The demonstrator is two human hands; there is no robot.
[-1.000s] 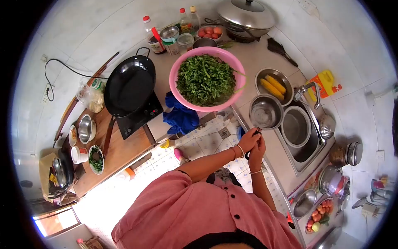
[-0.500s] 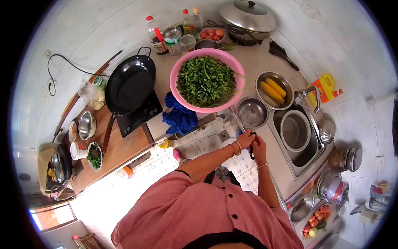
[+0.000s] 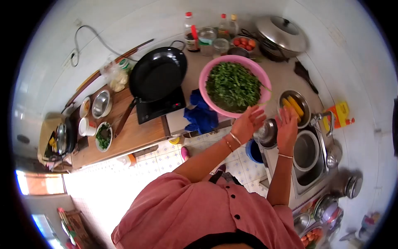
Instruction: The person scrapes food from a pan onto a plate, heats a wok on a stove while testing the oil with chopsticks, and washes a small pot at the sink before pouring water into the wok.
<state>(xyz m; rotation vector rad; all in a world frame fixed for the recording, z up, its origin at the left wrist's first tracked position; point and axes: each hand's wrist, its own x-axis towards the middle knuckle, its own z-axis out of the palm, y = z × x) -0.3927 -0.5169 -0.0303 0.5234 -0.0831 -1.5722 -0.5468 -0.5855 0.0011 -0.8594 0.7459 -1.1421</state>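
Note:
My left hand (image 3: 248, 122) is raised with its fingers spread and nothing in it, just below the rim of a pink basin (image 3: 202, 85) full of chopped leafy greens (image 3: 232, 85). To its right my right hand (image 3: 287, 129) is also raised, fingers stretched and empty, overlapping the view of a steel bowl (image 3: 307, 108) with yellow corn cobs (image 3: 293, 106). Between the hands, partly hidden, a round metal pan (image 3: 267, 135) sits on the counter edge. Whether either hand touches anything cannot be told.
A black wok (image 3: 159, 74) rests on an induction cooker (image 3: 166, 108) with a red light. A blue cloth (image 3: 202, 118) hangs at the counter edge. The sink (image 3: 311, 176) holds a metal pot (image 3: 306, 151). A blue bucket (image 3: 254, 152) stands below. Chopped greens fill a white dish (image 3: 103, 137).
My hands were together, closed around a dark thing near the pan; now they are apart, open and higher. The view has swung, so the counter items appear farther right; the blue bucket has come into sight.

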